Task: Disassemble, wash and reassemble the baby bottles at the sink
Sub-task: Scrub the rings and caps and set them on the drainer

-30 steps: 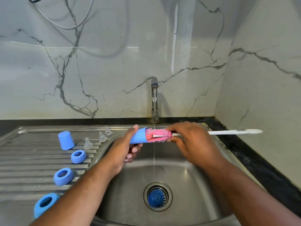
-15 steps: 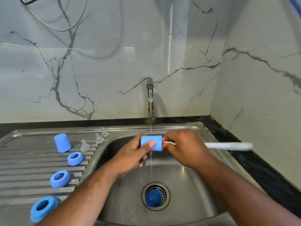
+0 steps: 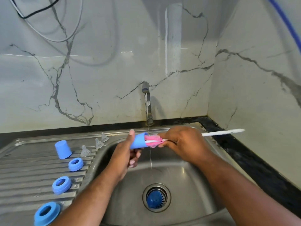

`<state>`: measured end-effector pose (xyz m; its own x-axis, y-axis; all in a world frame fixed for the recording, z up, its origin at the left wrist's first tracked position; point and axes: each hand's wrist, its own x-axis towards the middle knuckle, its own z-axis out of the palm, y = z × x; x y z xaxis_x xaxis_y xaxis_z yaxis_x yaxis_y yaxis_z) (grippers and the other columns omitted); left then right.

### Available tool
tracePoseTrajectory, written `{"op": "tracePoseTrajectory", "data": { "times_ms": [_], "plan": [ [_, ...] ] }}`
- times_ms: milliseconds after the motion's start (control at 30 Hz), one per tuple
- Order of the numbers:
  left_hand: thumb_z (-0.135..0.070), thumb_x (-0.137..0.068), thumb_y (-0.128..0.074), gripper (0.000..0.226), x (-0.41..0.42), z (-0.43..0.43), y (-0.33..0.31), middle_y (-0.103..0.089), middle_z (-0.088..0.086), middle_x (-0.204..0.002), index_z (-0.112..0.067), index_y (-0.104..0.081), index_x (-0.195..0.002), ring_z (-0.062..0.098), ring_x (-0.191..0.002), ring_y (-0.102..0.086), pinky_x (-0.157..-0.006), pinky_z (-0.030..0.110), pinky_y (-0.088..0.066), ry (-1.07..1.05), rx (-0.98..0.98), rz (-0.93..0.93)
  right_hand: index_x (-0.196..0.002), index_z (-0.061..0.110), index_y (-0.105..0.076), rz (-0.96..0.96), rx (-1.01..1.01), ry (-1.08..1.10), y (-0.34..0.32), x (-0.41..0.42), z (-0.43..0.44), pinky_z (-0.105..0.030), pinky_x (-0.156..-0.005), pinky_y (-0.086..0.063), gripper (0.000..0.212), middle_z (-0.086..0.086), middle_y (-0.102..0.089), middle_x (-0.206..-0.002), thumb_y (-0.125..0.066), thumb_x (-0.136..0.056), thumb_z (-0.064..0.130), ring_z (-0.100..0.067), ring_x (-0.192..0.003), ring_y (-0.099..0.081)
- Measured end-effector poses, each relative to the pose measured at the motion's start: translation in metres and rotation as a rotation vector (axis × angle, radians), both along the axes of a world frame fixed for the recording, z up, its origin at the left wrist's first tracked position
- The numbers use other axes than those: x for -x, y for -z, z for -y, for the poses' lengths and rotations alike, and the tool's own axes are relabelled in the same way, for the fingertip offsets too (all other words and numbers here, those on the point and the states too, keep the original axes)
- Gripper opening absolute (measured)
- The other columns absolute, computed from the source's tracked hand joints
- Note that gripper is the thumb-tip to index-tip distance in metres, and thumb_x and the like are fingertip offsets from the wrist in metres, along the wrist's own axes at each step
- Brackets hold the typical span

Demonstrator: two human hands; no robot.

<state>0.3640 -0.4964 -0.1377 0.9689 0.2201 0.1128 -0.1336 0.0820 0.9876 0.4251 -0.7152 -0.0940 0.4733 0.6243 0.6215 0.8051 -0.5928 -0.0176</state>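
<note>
Left of the hands, three blue collars (image 3: 61, 185) wait. Left hand (image 3: 125, 154) grips the blue cap (image 3: 138, 141) — right hand (image 3: 184, 142), clutching the bottle brush (image 3: 223, 132), has pulled its pink head (image 3: 153, 141) half out; scrubbing continues under the tap (image 3: 145, 88).

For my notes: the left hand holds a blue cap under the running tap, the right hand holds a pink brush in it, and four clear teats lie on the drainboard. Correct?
Not quite: the head view shows three clear teats on the drainboard, not four. The left hand holds the blue cap under the running tap, and the right hand holds the pink brush in it.
</note>
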Motion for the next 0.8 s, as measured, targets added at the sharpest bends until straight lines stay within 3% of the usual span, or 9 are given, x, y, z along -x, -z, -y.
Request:
{"op": "tracePoseTrajectory", "data": {
  "times_ms": [100,167,300,467,533,600,700,800],
  "plan": [
    [-0.06,-0.09,-0.056,0.053,-0.003,-0.018,0.008,-0.055,0.007,-0.068,-0.008,-0.066,-0.098,0.013,-0.047,-0.039,-0.045,0.024,-0.031,-0.091,-0.112,-0.049,-0.119,0.043,-0.072,-0.207,0.038,0.289,-0.008,-0.01,0.02,-0.03,-0.077,-0.05,0.031,0.008,-0.076,-0.103,-0.071,-0.089,0.051,-0.018,-0.094,-0.068],
    [-0.051,-0.083,-0.068,0.048,-0.005,-0.024,0.017,-0.06,0.01,-0.077,-0.008,-0.067,-0.103,0.015,-0.056,-0.05,-0.048,0.027,-0.041,-0.114,-0.148,-0.053,-0.121,0.041,-0.072,-0.389,0.047,0.448,-0.002,-0.018,0.03,-0.028,-0.078,-0.048,0.034,0.006,-0.075,-0.108,-0.072,-0.088,0.051,-0.018,-0.098,-0.067],
    [-0.021,-0.088,-0.077,0.035,-0.015,-0.012,0.027,-0.07,0.01,-0.101,-0.013,-0.064,-0.12,0.015,-0.077,-0.065,-0.063,0.03,-0.056,-0.165,-0.203,0.003,-0.123,0.037,-0.072,-0.598,0.073,0.498,0.017,-0.025,0.026,-0.026,-0.077,-0.046,0.038,0.003,-0.074,-0.111,-0.077,-0.087,0.044,-0.018,-0.097,-0.066],
    [-0.018,-0.08,-0.085,0.038,-0.054,-0.005,0.027,-0.07,0.005,-0.111,-0.025,-0.061,-0.109,0.021,-0.096,-0.069,-0.083,0.038,-0.057,-0.268,-0.253,-0.065,-0.123,0.032,-0.072,-0.586,0.057,0.535,0.028,-0.031,0.018,-0.028,-0.078,-0.047,0.036,0.002,-0.074,-0.108,-0.076,-0.089,0.043,-0.017,-0.092,-0.066],
    [-0.016,-0.08,-0.086,0.039,-0.068,0.001,0.025,-0.069,0.005,-0.11,-0.023,-0.059,-0.108,0.02,-0.095,-0.067,-0.084,0.034,-0.053,-0.308,-0.243,-0.088,-0.123,0.031,-0.072,-0.6,0.056,0.544,0.033,-0.033,0.017,-0.03,-0.082,-0.052,0.036,0.001,-0.074,-0.106,-0.076,-0.089,0.043,-0.017,-0.091,-0.066],
    [-0.009,-0.086,-0.079,0.041,-0.077,0.011,0.028,-0.067,0.001,-0.107,-0.022,-0.057,-0.117,0.02,-0.095,-0.066,-0.079,0.03,-0.053,-0.26,-0.144,-0.104,-0.122,0.031,-0.072,-0.606,0.04,0.538,0.036,-0.035,0.016,-0.032,-0.086,-0.054,0.037,0.002,-0.074,-0.105,-0.076,-0.088,0.044,-0.017,-0.091,-0.066],
    [0.003,-0.088,-0.073,0.046,-0.085,0.017,0.047,-0.067,0.012,-0.115,-0.013,-0.058,-0.128,0.031,-0.102,-0.067,-0.085,0.041,-0.058,-0.123,0.095,-0.121,-0.121,0.03,-0.072,-0.589,0.015,0.522,0.04,-0.04,0.015,-0.031,-0.081,-0.053,0.037,0.002,-0.074,-0.103,-0.076,-0.088,0.046,-0.017,-0.089,-0.066],
    [0.006,-0.08,-0.078,0.047,-0.092,0.009,0.059,-0.069,0.014,-0.115,-0.019,-0.063,-0.117,0.028,-0.102,-0.065,-0.094,0.043,-0.055,-0.119,-0.067,-0.077,-0.12,0.029,-0.07,-0.581,0.013,0.522,0.042,-0.044,0.014,-0.031,-0.078,-0.051,0.038,0.002,-0.073,-0.106,-0.075,-0.088,0.048,-0.019,-0.089,-0.065]
  ]
}}
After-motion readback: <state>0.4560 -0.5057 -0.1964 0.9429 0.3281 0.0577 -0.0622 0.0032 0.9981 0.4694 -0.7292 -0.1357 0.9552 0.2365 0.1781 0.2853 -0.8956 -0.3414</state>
